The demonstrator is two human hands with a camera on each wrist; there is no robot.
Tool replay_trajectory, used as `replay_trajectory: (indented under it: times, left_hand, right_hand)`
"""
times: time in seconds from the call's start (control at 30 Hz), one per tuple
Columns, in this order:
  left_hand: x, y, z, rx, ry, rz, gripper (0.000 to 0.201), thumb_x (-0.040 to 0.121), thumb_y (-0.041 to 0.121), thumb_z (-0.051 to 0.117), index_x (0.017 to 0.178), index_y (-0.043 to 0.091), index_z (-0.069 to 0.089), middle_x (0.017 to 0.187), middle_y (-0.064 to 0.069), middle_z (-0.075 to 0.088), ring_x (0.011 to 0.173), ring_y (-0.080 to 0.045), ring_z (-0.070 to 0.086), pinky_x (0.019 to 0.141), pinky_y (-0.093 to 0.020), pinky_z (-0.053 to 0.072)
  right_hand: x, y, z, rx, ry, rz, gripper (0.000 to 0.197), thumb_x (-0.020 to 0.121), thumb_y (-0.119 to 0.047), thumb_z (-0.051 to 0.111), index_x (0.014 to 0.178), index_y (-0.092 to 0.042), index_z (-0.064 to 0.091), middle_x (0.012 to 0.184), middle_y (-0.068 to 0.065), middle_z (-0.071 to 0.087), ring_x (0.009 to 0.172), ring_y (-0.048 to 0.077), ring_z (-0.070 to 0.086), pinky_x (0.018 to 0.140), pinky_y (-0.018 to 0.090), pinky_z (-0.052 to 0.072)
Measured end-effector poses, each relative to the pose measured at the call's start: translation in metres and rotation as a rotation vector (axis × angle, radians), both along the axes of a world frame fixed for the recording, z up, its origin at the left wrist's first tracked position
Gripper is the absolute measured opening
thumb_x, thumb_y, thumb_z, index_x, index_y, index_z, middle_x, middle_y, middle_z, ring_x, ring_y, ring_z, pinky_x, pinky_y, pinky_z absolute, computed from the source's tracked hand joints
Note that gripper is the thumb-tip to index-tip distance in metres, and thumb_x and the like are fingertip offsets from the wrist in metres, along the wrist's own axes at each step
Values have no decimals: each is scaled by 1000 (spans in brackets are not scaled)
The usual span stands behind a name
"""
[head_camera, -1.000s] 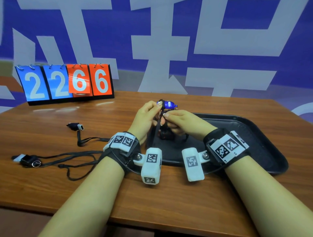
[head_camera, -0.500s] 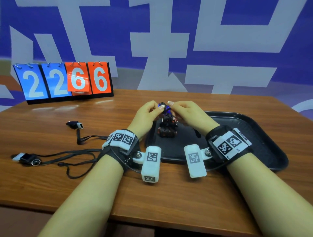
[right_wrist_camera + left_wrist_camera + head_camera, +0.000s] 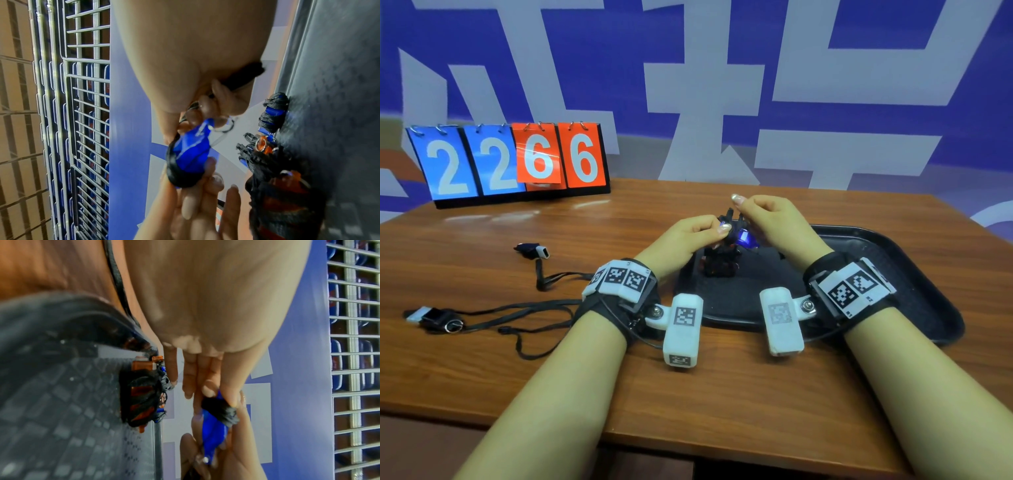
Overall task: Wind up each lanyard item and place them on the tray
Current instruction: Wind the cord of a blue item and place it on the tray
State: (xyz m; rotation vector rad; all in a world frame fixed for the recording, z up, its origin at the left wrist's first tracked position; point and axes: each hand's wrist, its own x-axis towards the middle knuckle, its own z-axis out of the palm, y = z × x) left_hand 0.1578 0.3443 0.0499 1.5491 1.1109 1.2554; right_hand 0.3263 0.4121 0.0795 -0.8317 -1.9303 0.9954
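A blue tag (image 3: 745,237) (image 3: 212,428) (image 3: 192,152) with black cord wound round one end is held above the left end of the black tray (image 3: 914,294). My left hand (image 3: 688,236) pinches the wound end of the tag between thumb and fingers. My right hand (image 3: 767,219) pinches the black cord near the tag's ring end and holds it raised. A wound bundle of orange tags and black cord (image 3: 720,262) (image 3: 141,400) (image 3: 281,191) lies in the tray below. Another wound blue tag (image 3: 272,112) lies beside that bundle.
Two unwound lanyards lie on the wooden table at the left: one with a black and white tag (image 3: 532,250), one with a ringed tag (image 3: 436,317). A flip scoreboard (image 3: 510,161) reading 2266 stands at the back left. The tray's right part (image 3: 887,270) holds nothing.
The blue tag has dropped a little and tipped to the right. My right hand has lifted the cord over it while the left keeps its pinch.
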Motion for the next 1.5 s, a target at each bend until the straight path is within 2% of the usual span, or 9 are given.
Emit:
replay_trajectory:
  times: [0.2,0.53,0.67,0.8,1.1,1.27,1.33,1.4,1.5]
  left_hand:
    - [-1,-2,5,-15,-171,-117,35,98,24,52,101,-11,52,96,-18,51,91,-25,53,84,-36,45]
    - [-2,2,3,19,-449,-70,25,97,22,48,114,7,60,86,5,62,92,-11,54,88,-24,48]
    - [-4,4,3,60,-551,-53,26,103,19,44,110,14,69,104,-5,63,99,-18,56,94,-31,42]
    - [-1,4,6,72,-545,-2,22,105,17,41,105,9,62,95,-4,63,81,-13,56,83,-26,47]
    - [4,1,7,81,-321,145,22,104,19,46,87,8,51,76,-6,57,78,-20,57,73,-27,53]
    - [-2,4,4,149,-77,243,23,103,21,51,88,5,55,92,-7,65,91,-20,61,88,-39,51]
    - [-3,4,4,210,111,261,17,102,18,52,90,9,60,95,-3,63,90,-11,59,88,-28,47]
    - [-5,6,4,258,254,280,15,100,15,55,95,5,63,107,-7,60,94,-11,60,90,-19,45]
    - [-7,10,0,204,350,272,18,100,20,56,95,3,63,113,-10,56,97,-19,60,92,-27,48]
  right_hand:
    - [2,-1,3,-39,-6,23,47,95,-47,57,74,-5,51,62,7,39,52,14,35,49,20,30]
    - [-7,-5,-2,-84,7,121,32,103,-13,43,71,-15,44,49,-14,34,44,5,25,44,18,22]
    - [-11,-13,1,-123,3,180,32,106,-17,37,78,-14,52,56,-5,31,43,4,25,41,14,23]
    - [-16,-19,4,-155,-60,203,34,107,-21,36,79,-11,54,54,-9,37,40,3,28,40,15,23]
    - [-16,-18,4,-215,-54,177,34,105,-18,38,85,-13,65,55,-10,33,45,5,25,42,15,21]
    - [-13,-21,10,-363,-19,169,50,100,-51,39,86,-14,70,60,-7,25,49,8,18,44,19,14]
    - [-12,-20,10,-390,0,103,59,95,-61,42,84,-11,71,55,-7,25,46,8,17,43,20,13]
    - [-10,-17,8,-402,-20,44,58,92,-63,47,79,-11,69,47,-11,29,44,8,19,43,20,14]
    - [-8,-15,4,-409,-54,34,49,93,-55,53,76,-11,65,45,-12,35,43,7,23,41,18,18]
